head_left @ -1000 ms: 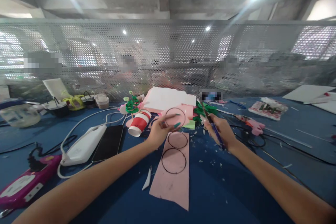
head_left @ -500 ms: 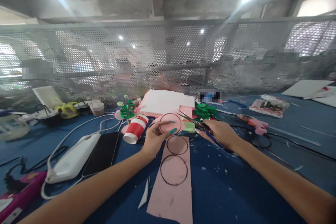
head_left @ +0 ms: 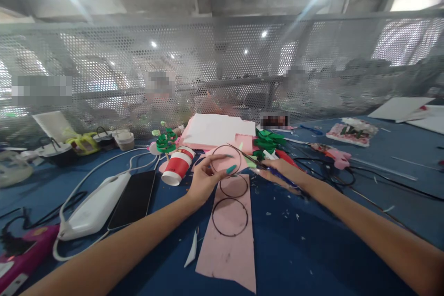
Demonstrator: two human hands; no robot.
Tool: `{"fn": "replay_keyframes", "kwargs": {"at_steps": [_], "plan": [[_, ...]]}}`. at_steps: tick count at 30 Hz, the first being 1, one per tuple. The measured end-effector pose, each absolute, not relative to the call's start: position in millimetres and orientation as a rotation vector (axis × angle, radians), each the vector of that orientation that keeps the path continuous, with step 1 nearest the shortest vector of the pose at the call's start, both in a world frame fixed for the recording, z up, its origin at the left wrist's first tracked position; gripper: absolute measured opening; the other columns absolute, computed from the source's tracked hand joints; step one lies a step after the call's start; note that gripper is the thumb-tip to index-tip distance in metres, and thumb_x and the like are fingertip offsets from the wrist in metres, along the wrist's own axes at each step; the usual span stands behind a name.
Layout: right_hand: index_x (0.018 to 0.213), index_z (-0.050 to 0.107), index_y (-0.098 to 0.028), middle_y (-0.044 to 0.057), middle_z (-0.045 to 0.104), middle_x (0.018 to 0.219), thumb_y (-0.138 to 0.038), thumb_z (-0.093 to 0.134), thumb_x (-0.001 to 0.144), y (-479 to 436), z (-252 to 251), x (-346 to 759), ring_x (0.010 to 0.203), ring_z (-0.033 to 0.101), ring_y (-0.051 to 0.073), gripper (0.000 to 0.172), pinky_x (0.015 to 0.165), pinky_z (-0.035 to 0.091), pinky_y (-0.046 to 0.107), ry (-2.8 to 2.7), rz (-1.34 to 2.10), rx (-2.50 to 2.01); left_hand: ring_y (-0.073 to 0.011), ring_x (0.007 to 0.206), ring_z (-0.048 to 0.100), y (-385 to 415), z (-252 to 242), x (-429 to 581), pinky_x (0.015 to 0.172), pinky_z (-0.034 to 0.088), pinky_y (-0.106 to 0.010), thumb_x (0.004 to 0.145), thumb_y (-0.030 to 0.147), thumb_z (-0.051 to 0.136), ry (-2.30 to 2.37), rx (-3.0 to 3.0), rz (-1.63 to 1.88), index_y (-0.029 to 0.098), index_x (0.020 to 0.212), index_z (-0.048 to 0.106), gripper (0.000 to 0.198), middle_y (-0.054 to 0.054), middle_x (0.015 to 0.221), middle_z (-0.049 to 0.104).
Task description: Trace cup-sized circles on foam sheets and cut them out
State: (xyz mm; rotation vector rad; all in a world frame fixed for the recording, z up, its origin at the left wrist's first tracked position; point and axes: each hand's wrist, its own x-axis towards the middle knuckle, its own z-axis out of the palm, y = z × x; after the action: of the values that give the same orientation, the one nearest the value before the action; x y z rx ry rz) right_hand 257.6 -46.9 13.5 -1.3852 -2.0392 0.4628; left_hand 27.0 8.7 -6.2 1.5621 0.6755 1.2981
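Between the thumb and fingers of my left hand point(head_left: 204, 176) is a pink paper piece point(head_left: 222, 161) with a dark circle drawn on it. My right hand point(head_left: 277, 173) grips scissors point(head_left: 274, 171) with dark blue handles, and their blades point up and left at the right side of that paper. Whether the blades touch it I cannot tell. Below, on the blue table, lies a pink paper strip point(head_left: 225, 259) with two more drawn circles; the held piece overlaps its upper end.
A red and white paper cup point(head_left: 177, 165) lies tilted left of my left hand. Beyond it stand green paper coils point(head_left: 165, 142). Further left are a black phone point(head_left: 133, 199) and a white power strip point(head_left: 97, 203). White sheets point(head_left: 218, 129) lie behind, with a pink glue gun point(head_left: 335, 155) at right.
The scissors have shifted slightly left and their blades look closer together, now nearer the held paper. The whole view has tipped a little. My left hand keeps its hold.
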Motion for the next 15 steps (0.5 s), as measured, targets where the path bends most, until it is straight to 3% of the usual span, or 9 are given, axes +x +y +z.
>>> {"fn": "replay_keyframes", "kwargs": {"at_steps": [3,8,15], "plan": [[0.058,0.052,-0.020,-0.004,0.044,0.044,-0.056,0.052,0.075,-48.9,16.8,255.6,0.039,0.039,0.009,0.040,0.039,0.029,0.021,-1.888,0.751,-1.374,-0.0136,0.075,0.063,10.1,-7.2,27.6,0.069,0.058,-0.032,0.058,0.025,0.076,0.610,1.487,1.276,0.019,0.097,0.063,0.042,-0.004,0.105,0.062],[0.041,0.043,-0.022,-0.003,0.040,0.032,-0.061,0.050,0.072,-48.7,22.1,255.4,0.030,0.033,0.007,0.051,0.035,0.029,0.023,-1.824,0.986,-1.387,-0.0136,0.072,0.064,7.8,-6.7,27.9,0.067,0.059,-0.031,0.060,0.026,0.075,0.595,1.517,1.283,0.018,0.102,0.061,0.045,-0.007,0.112,0.060],[0.051,0.049,-0.020,-0.005,0.041,0.035,-0.059,0.047,0.074,-45.2,18.8,264.6,0.028,0.034,0.006,0.046,0.034,0.027,0.020,-1.842,1.022,-1.366,-0.0111,0.070,0.059,-3.9,-5.2,27.4,0.064,0.058,-0.026,0.064,0.028,0.072,0.688,1.691,1.430,0.019,0.103,0.061,0.041,-0.006,0.108,0.061]]}}
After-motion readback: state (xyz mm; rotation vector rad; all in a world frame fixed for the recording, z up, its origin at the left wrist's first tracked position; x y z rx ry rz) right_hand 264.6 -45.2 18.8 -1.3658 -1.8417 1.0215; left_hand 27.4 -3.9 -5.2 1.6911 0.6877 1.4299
